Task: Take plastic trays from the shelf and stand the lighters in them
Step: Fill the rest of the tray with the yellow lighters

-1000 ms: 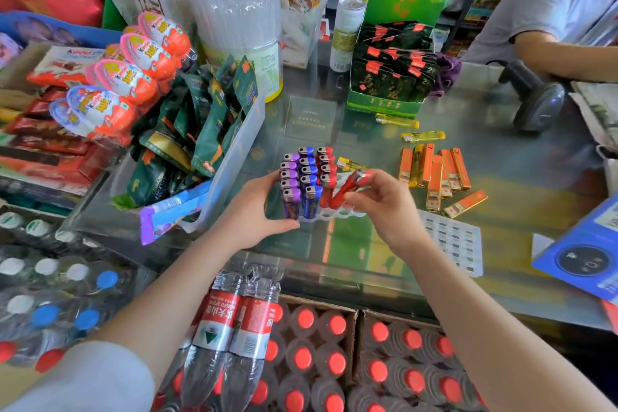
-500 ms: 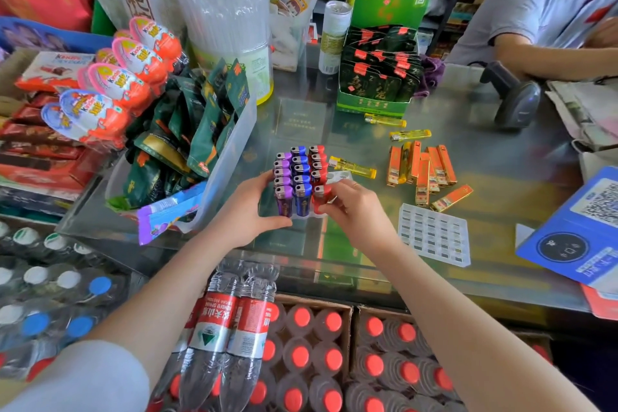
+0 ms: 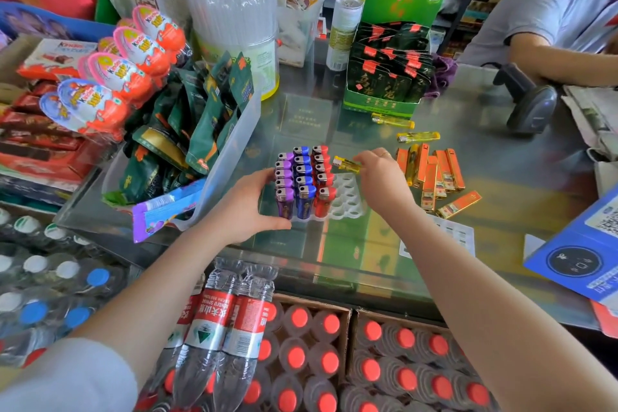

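A white plastic tray (image 3: 347, 197) sits on the glass counter with three rows of upright lighters: purple (image 3: 284, 177), blue (image 3: 303, 174) and red (image 3: 322, 174). Its right-hand slots are bare. My left hand (image 3: 249, 207) grips the tray's near left corner. My right hand (image 3: 384, 182) pinches one end of a yellow lighter (image 3: 346, 164) lying just right of the red row. A pile of orange lighters (image 3: 434, 174) lies further right, and two more yellow lighters (image 3: 418, 136) lie behind it. A second, flat tray (image 3: 454, 237) lies under my right forearm.
A clear bin of green snack packets (image 3: 200, 130) stands close to the tray's left. A green display box (image 3: 384, 77) is behind. A barcode scanner (image 3: 528, 104) and another person's arm (image 3: 561, 60) are at the back right. A blue card (image 3: 582, 254) lies right. Bottled water (image 3: 301, 361) fills boxes below.
My right hand set the red lighter into the front of the red row, then moved back and right onto a yellow lighter. My left hand stayed on the tray.
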Demonstrator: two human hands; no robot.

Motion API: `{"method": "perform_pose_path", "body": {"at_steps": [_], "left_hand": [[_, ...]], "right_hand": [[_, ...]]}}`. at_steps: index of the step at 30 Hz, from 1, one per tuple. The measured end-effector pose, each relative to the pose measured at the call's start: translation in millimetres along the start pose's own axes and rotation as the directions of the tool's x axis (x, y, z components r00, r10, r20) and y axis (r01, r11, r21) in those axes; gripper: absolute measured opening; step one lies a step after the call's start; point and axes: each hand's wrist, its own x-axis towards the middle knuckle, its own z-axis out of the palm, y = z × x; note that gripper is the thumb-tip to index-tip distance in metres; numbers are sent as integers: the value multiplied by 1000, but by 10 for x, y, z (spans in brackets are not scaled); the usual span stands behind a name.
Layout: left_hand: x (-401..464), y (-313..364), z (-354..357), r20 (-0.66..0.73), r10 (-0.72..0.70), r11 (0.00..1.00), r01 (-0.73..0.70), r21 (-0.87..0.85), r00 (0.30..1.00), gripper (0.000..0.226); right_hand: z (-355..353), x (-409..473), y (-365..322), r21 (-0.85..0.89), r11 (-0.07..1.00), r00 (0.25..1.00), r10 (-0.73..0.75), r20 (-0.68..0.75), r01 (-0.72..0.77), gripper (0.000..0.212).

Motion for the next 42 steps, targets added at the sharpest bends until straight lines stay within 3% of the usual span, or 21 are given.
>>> {"method": "perform_pose_path", "body": {"at_steps": [2, 8, 10, 13, 16, 18, 24, 31, 38, 42], "left_hand": [[-8, -5, -22, 18, -15, 1000, 14, 18, 1000, 80], [-85, -49, -27, 47, -16, 999, 15, 30, 999, 84], [-99, -40, -27, 36, -20, 1000, 19, 20, 999, 83], [-124, -57, -12, 28, -30, 999, 29, 23, 999, 83], [-138, -64, -4, 19, -24, 999, 24, 34, 1000, 86], [-142, -31, -12, 18, -15, 999, 15, 32, 1000, 84], [-130, 69, -25, 21, 34, 999, -34, 1, 999, 74], [-109, -1, 7, 18, 8, 1000, -8, 13, 1000, 82], [-105, -8, 30, -1, 14, 1000, -14, 19, 1000, 83], [-92, -14, 35, 2, 12, 1000, -12, 24, 1000, 84]], "right_hand": [[-10, 104, 11, -13, 999, 999, 30, 15, -30, 48], [-45, 261, -5, -188, 982, 991, 10, 136, 16, 24], [-69, 264, -8, -160, 986, 992, -24, 120, 43, 19], [-161, 188, -37, 183, 979, 995, -96, 11, 92, 12], [-228, -7, -121, 630, 773, 997, -57, -53, 78, 21], [-168, -132, -116, 727, 684, 998, -46, -36, 58, 22], [-19, -257, -49, 665, 746, 999, 2, 41, -29, 18], [-124, -205, -146, 377, 918, 991, -135, 1, 125, 18], [-160, -124, -175, 163, 952, 954, -278, 116, 258, 19], [-141, -138, -141, 164, 947, 952, -293, 92, 276, 16]]}}
